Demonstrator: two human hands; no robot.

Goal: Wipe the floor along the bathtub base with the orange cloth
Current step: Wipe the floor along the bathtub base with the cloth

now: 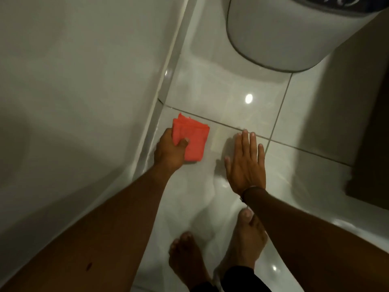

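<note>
Bathtub (73, 91) wall fills the 9 o'clock side. Left hand (168, 152) pinches the folded orange cloth (192, 140) at its near edge, pressed flat on the floor (210, 91) just beside the tub base. Cloth looks soft, light, limp; likely glides on glossy tile, so grip the fold. Right hand (245, 163) at 3 o'clock of the cloth, fingers spread, empty.

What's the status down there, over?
Left hand gripping orange cloth, pressed to floor beside bathtub base. Right hand flat on tile, empty. White bin stands ahead.
</note>
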